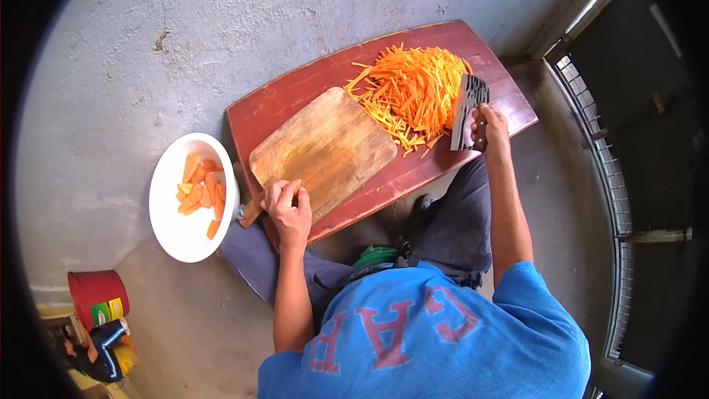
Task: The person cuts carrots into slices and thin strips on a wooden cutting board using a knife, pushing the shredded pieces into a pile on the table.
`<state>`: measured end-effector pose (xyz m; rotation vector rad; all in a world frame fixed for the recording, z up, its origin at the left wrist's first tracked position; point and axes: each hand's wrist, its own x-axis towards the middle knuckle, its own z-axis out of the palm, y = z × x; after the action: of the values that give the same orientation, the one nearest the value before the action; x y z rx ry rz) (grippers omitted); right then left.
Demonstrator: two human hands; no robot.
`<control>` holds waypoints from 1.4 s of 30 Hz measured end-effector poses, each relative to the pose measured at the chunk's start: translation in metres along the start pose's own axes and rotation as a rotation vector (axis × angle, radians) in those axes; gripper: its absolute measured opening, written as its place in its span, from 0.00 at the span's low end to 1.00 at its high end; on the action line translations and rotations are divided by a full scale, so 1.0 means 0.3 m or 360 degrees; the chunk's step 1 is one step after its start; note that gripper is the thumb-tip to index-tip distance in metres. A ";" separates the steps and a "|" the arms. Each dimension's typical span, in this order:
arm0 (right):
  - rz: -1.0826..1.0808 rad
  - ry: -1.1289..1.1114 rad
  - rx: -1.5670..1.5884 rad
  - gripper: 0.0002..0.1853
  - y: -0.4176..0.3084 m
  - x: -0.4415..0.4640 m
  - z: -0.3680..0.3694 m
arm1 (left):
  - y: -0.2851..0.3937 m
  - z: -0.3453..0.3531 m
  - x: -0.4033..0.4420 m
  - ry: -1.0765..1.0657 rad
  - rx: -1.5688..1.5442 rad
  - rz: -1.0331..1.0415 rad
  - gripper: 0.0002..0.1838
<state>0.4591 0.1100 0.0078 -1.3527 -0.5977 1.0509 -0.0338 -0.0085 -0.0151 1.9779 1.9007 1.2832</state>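
Observation:
My right hand (493, 127) grips the dark handle of a cleaver (470, 100), its broad patterned blade upright beside a heap of carrot strips (422, 89). At the near left corner of a wooden cutting board (325, 144), my left hand (286, 205) is closed with a small piece of carrot (298, 191) showing between thumb and fingers. The board's handle pokes out under that hand. Left of the board, a white basin (171, 210) holds several larger carrot pieces (198, 185).
Board and strips lie on a low red table (384, 193) against a rough grey wall (214, 22). A red bucket (88, 292) stands at the lower left, near other items. To the right is a dark door with a metal grille (591, 107).

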 end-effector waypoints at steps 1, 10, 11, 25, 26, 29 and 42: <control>0.0030 -0.0034 -0.0041 0.11 -0.001 -0.014 0.005 | -0.003 0.000 0.000 0.0003 -0.0003 -0.0001 0.10; -0.0373 -0.0431 -0.0851 0.15 -0.150 -0.157 0.203 | 0.007 -0.003 0.007 0.0016 0.0009 0.0029 0.10; -0.0408 -0.0489 -0.0870 0.16 -0.151 -0.154 0.220 | 0.008 -0.003 0.006 0.0021 0.0005 0.0034 0.10; -0.0573 -0.0161 -0.0888 0.13 -0.074 -0.061 0.162 | 0.008 0.000 0.008 0.0006 0.0016 0.0020 0.09; -0.0698 -0.0184 -0.0977 0.14 -0.039 -0.046 0.167 | 0.005 -0.001 0.004 0.0005 0.0009 0.0014 0.09; -0.0650 -0.0323 -0.1139 0.15 -0.062 -0.172 0.307 | 0.011 -0.003 0.008 0.0009 0.0020 0.0024 0.09; -0.0162 -0.1073 -0.0496 0.10 -0.041 -0.612 0.447 | 0.105 -0.066 0.005 -0.0147 -0.0095 -0.0002 0.14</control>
<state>0.2652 0.0175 0.0827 -1.1955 -1.3603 1.3722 -0.0220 -0.0227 0.0173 1.9701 1.8008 1.2113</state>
